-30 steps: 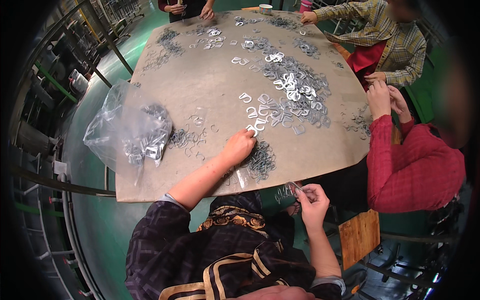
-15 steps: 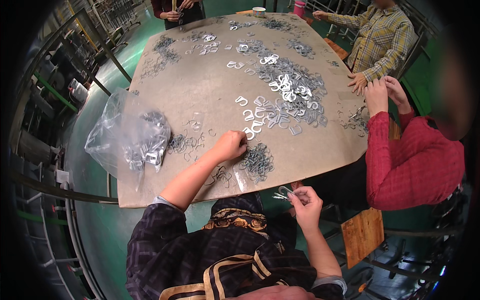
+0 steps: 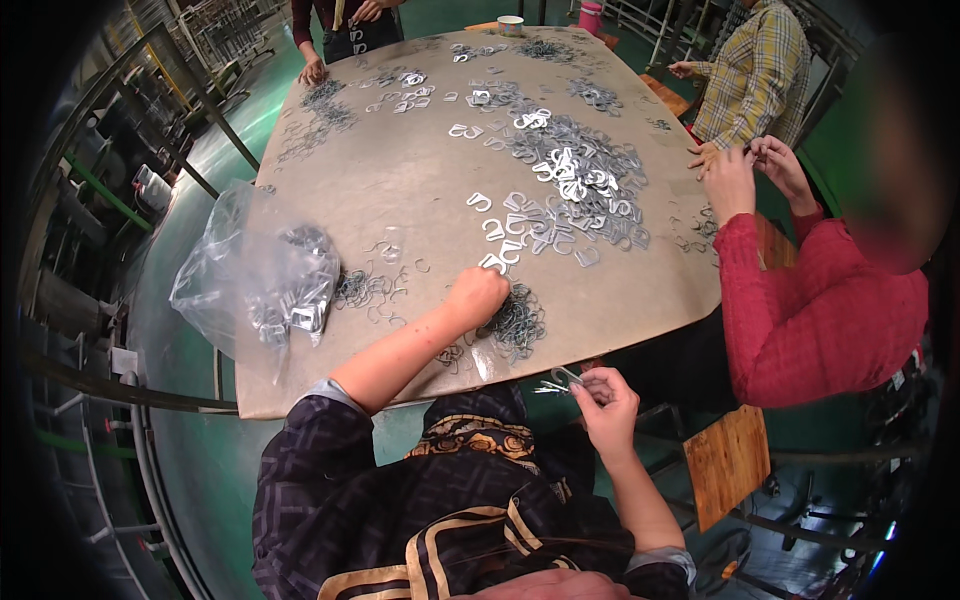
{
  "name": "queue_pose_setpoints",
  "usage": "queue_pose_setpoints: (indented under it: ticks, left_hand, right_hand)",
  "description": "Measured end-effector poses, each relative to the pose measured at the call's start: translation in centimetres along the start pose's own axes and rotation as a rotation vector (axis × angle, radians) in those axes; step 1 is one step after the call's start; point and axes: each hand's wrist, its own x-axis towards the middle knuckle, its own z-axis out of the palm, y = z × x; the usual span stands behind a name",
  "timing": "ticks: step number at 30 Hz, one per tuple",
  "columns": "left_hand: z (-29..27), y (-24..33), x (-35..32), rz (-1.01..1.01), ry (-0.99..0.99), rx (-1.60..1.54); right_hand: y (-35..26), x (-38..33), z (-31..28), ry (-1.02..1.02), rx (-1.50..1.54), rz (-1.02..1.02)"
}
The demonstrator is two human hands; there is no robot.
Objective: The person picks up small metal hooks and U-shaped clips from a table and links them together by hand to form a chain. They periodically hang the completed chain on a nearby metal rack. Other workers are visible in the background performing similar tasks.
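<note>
My left hand point(image 3: 480, 297) is on the table, its fingers curled down at the edge of a pile of small dark wire clips point(image 3: 521, 325). Its fingertips are hidden, so what they grip does not show. Just beyond it lie flat U-shaped metal pieces point(image 3: 500, 250), part of a wide heap point(image 3: 585, 185) of silvery pieces. Off the table's near edge, my right hand point(image 3: 607, 402) pinches a small bunch of silvery U-shaped metal pieces point(image 3: 562, 380) between thumb and fingers.
A clear plastic bag point(image 3: 225, 265) with metal pieces lies on the table's left. More wire clips point(image 3: 370, 290) are scattered beside it. A co-worker in red point(image 3: 790, 310) sits close on my right; others stand farther off. A wooden stool point(image 3: 727, 467) stands at lower right.
My left hand has shifted slightly right and forward at the clip pile. My right hand still holds the pieces. A far co-worker's hand has come down to the table's far left corner.
</note>
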Motion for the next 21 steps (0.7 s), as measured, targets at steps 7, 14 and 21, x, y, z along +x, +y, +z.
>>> queue_pose_setpoints:
  ticks: [7, 14, 21]
  left_hand:
    - [-1.7, -2.4, -1.3, -0.404, -0.068, -1.128]
    - [-6.1, 5.8, -5.6, -0.109, -0.144, -1.719]
    - [-7.1, 9.9, -5.6, 0.097, 0.146, -1.242]
  right_hand:
    - [-0.1, -0.2, 0.0, 0.003, 0.023, -0.044]
    - [-1.1, 0.1, 0.9, 0.013, -0.002, -0.075]
    - [-1.7, -0.3, 0.8, 0.034, -0.062, -0.152]
